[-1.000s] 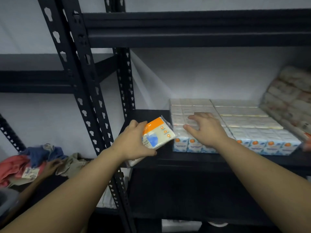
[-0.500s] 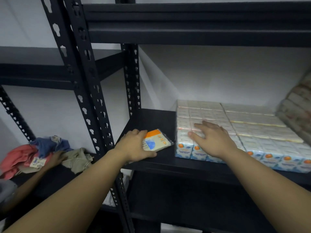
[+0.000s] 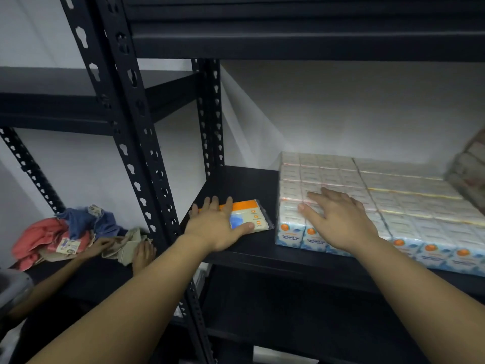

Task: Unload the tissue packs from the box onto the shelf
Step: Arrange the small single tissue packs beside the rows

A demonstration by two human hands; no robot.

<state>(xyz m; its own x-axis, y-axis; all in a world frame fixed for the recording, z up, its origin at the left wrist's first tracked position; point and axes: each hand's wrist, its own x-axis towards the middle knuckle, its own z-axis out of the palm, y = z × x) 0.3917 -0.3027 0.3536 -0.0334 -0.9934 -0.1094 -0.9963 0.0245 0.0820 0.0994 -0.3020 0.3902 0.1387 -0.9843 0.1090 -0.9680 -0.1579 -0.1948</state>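
Single tissue pack (image 3: 249,215), orange-and-blue wrapper, lies flat on the black shelf (image 3: 262,179), in the bare patch just left of the stocked block of packs (image 3: 367,195), apart from it by a narrow gap. Step in hand: setting this pack down, placement nearly done.

Left hand (image 3: 217,227) flat over the pack's left half, fingers spread and extended, thumb along its near edge; pressing rather than clasping, not a closed grip. Right hand (image 3: 338,222) open, palm down on top of the block's near-left corner, steadying it, holding nothing.

Next move, by my reading: slide the pack right until flush with the block, lift both hands, return to the box. Box not in view.

Left bay: another person's hands (image 3: 143,254) among heaped clothes (image 3: 60,232).
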